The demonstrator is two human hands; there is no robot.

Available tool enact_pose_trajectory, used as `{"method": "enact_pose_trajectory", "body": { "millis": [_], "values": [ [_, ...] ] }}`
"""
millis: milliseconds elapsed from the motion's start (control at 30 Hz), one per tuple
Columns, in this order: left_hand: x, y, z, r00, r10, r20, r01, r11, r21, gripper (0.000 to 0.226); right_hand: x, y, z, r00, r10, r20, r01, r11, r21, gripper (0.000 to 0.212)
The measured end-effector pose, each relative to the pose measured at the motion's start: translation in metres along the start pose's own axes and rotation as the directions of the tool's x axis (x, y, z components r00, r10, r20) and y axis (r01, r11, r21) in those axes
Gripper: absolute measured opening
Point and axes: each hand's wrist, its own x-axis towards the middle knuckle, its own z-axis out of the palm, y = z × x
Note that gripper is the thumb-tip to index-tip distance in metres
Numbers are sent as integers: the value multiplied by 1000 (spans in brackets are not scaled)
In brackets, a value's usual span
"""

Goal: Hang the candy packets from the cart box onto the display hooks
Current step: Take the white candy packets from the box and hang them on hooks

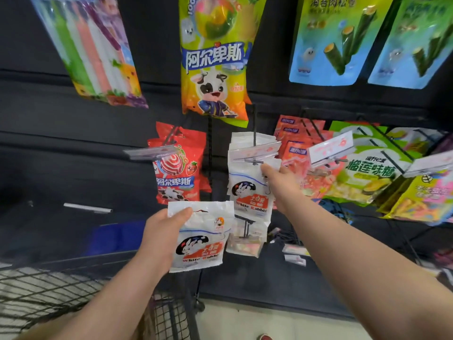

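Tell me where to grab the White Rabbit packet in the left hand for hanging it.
Probably pinch the packet by its flat top seal near the upper right corner, coming from the right. The left hand grips its upper left edge, so that corner is free, and the top middle is left clear for the hook.

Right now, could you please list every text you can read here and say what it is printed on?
"White Rabbit": held packet, in the left hand.
"White Rabbit": hung packet on the hook.
"阿尔卑斯": yellow-green bag and red bag.
"榴莲味糖": green bag.
"海苔肉松卷": blue bag.
Too blurred to read: price tags, pink packs' labels.
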Motion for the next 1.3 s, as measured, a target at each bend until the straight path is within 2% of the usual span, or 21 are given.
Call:
{"method": "enact_pose_trajectory", "body": {
  "millis": [100,267,333,433,500,600,667,700,767,800,867,900,967,1033,1133,1300],
  "values": [
    [4,-2,5,1000,-7,9,8,1000,-5,7,9,3,2,999,4,35,-6,999,40,5],
    [17,-12,12,999,-12,40,12,1000,11,16,25,14,7,1000,12,4,-12,998,54,6],
    [22,-16,15,997,-6,71,6,1000,4,21,34,18,10,1000,-12,-16,13,999,33,15],
    [32,-22,21,992,15,123,-14,1000,-5,21,52,22,13,997,-70,-26,70,997,16,8],
    [38,-26,27,988,33,154,-30,999,-20,20,65,22,16,992,-104,-71,103,995,-16,12],
    [48,-33,39,978,75,193,-66,997,-49,14,82,25,16,954,-261,-151,230,954,-193,8],
    [54,-38,48,972,100,213,-87,994,-71,11,79,31,9,905,-374,-202,317,910,-268,28],
    [57,-40,52,967,114,226,-98,992,-83,11,71,36,3,864,-453,-220,387,876,-286,30],
    [63,-42,63,958,145,246,-119,986,-117,12,52,50,-9,817,-548,-182,490,825,-281,16],
    [66,-42,68,954,158,256,-126,982,-138,13,42,59,-14,841,-525,-130,490,841,-230,9],
    [71,-40,78,943,172,285,-125,977,-174,10,21,72,-19,925,-376,57,379,923,-66,21],
    [72,-37,82,939,174,296,-122,975,-187,11,13,77,-21,934,-324,151,332,943,-28,28],
    [77,-31,91,930,196,312,-132,968,-213,18,2,82,-21,911,-346,222,358,934,-12,23],
    [82,-23,100,914,239,327,-177,962,-208,18,2,80,-19,911,-384,148,389,921,-10,14],
    [90,-11,112,897,309,317,-256,946,-199,8,11,69,-17,916,-399,41,400,917,-10,14],
    [101,1,124,875,400,271,-335,907,-256,12,25,55,-9,897,-441,-37,442,897,5,25]
  ]
}}
